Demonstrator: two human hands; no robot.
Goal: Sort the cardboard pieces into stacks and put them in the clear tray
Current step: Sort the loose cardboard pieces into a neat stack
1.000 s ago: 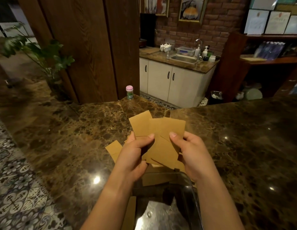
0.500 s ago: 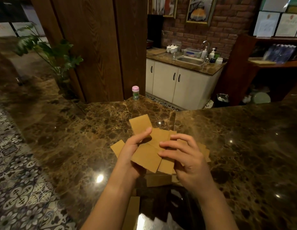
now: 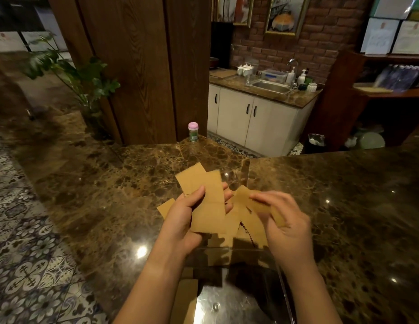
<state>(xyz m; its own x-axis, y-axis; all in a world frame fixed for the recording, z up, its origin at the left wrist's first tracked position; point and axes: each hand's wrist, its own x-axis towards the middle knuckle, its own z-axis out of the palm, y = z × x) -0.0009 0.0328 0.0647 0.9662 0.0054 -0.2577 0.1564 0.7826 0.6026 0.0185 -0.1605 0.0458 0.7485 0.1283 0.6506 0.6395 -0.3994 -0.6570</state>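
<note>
Change noted: half a second ago both hands were closed together over one fanned bundle at frame centre. They have now parted. The left hand keeps a squared-up sheaf of cardboard pieces pinched between thumb on the face and fingers behind. The right hand has drawn off toward centre right with a single piece, held between thumb and fingertips and blurred by motion.

Judgement: sorting is in progress, with one piece being separated from the held sheaf, either to be matched to a stack or laid aside. No stack appears to have gone into the tray yet.

More loose pieces lie overlapped on the marble counter below and between the hands. One corner shows left of the left wrist.

The clear tray sits at lower centre, between the forearms, with its far rim just beneath the loose pieces. Its contents cannot be made out through the reflections.

Clearances: the counter lies open to left and right of the hands. The far counter edge lies in the upper centre, where a small pink-capped bottle stands well apart from the work. The tray's rim is the nearest edge for a lowered hand to catch.
</note>
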